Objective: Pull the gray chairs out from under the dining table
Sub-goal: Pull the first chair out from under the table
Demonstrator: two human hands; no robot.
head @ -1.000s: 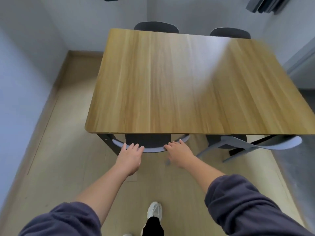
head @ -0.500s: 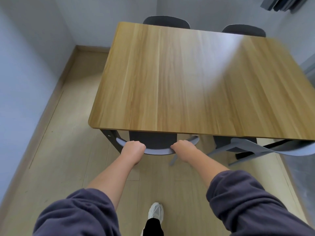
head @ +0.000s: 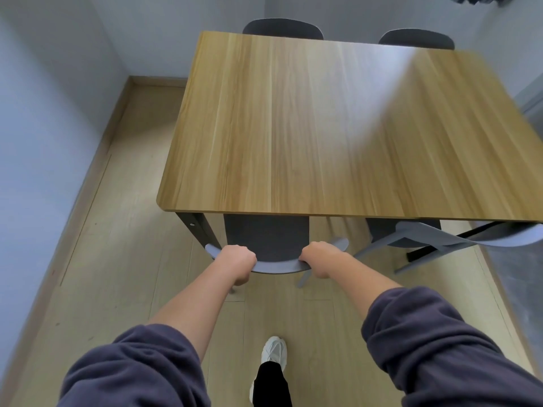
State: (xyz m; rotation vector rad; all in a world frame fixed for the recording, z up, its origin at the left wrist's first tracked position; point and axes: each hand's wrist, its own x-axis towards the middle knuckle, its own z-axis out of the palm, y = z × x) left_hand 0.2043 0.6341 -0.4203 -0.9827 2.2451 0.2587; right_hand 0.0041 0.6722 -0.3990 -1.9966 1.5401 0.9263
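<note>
the place was a small dining room in a home or flat. a rectangular wood-grain dining table (head: 338,127) filled the centre, with gray chairs tucked along its edges: two dark backrests at 12 o'clock (head: 283,27) and 1 o'clock (head: 416,38), and two more chairs at the near edge, at 6 o'clock (head: 273,248) and 4 o'clock (head: 435,239). pale plain walls (head: 44,98) closed in at 9 and 12 o'clock. light wood-plank flooring (head: 117,259) with a matching skirting board (head: 97,154) ran along the left wall.
</note>
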